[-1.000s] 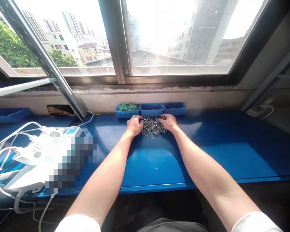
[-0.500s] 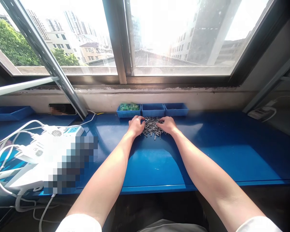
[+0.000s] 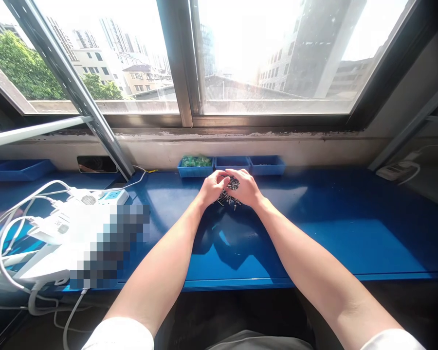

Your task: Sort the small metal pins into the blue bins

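A loose heap of small silvery metal pieces, like screws or rivets (image 3: 233, 183), lies on the blue table near its back. My left hand (image 3: 213, 188) curves around the heap's left side, and my right hand (image 3: 245, 187) cups it from the right. Their fingertips come close together at the far side, partly over the pieces. Both hands have curled fingers against the heap; how many pieces they grip is hidden. Just behind stand three small blue bins: the left one (image 3: 195, 171) holds green items, beside it are the middle bin (image 3: 231, 163) and the right bin (image 3: 267, 168).
White power strips and cables (image 3: 54, 228) crowd the left of the blue table (image 3: 332, 233), by a pixelated patch. Behind them are a metal post (image 3: 105, 131), a phone (image 3: 97, 164) and a blue tray (image 3: 25, 170). A white socket (image 3: 390, 170) sits at the right.
Both hands have moved inward over the heap, the right one further, so their fingers now nearly meet. The pieces are drawn closer together and more covered.
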### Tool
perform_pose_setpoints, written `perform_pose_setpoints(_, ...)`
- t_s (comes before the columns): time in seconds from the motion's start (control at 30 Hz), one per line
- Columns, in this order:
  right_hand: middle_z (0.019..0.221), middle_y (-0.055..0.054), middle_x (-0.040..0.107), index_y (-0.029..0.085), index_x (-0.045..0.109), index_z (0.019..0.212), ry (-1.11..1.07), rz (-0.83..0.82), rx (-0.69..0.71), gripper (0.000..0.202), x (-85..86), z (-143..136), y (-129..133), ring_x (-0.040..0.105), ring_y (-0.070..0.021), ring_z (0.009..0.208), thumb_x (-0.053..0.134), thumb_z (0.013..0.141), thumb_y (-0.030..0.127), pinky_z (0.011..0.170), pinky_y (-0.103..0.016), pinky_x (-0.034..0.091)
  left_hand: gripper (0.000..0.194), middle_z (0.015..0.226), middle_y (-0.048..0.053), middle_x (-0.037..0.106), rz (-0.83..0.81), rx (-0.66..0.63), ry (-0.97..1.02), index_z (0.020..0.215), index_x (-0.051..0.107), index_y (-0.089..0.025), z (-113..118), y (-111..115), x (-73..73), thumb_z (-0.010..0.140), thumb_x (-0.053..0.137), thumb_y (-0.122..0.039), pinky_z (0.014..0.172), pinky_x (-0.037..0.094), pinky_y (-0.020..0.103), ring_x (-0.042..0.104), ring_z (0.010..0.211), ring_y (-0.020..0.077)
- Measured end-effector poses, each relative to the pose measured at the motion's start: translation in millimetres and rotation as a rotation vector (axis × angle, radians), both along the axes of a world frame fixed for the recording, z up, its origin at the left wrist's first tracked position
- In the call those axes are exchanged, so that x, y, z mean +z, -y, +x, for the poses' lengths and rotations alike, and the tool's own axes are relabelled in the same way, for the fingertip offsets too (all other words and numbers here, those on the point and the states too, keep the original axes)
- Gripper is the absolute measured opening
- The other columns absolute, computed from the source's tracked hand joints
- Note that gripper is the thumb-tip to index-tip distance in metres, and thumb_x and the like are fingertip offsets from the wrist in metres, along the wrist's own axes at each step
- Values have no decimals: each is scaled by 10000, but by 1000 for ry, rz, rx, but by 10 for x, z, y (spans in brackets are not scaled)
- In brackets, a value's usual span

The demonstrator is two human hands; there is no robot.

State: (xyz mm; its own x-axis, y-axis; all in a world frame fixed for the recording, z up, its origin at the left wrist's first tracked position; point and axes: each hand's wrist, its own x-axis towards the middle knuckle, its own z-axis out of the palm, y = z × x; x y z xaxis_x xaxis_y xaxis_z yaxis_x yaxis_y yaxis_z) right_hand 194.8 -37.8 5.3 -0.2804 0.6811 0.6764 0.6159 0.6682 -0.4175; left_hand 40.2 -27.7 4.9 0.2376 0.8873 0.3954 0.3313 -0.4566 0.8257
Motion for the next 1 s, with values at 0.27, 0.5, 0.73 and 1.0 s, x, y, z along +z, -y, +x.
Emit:
perform_pose_setpoints(0.27,1157,-40,626,214,570,1169,70,92,0,446,68,-52,77,545,-218,1014,557,724,197,929,-370,433,523,719,27,665,-261,-125,450,1085,565,-125,-5,-5,49,611,753,-241,658,497,274,627,699,155)
perform_pose_setpoints(0.5,774,-48,639,206,619,735,17,44,-165,136,47,-54,83,572,-189,789,553,789,311,738,-316,468,504,674,10,622,-311,-69,641,973,633,-121,51,39,129,536,816,-296,537,434,227,572,574,101)
perform_pose_setpoints(0.73,776,-10,670,208,655,812,-85,47,-8,113,25,-110,119,574,-141,713,553,767,227,701,-260,447,425,656,-6,602,-303,-21,713,827,605,-128,72,10,90,511,822,-312,565,470,249,553,547,90)
perform_pose_setpoints(1.0,699,-13,661,184,697,754,-215,-90,20,156,62,-72,153,537,-124,610,573,733,277,625,-254,425,427,603,-20,561,-382,-29,597,859,615,-117,57,26,103,533,823,-297,443,328,182,430,466,38)
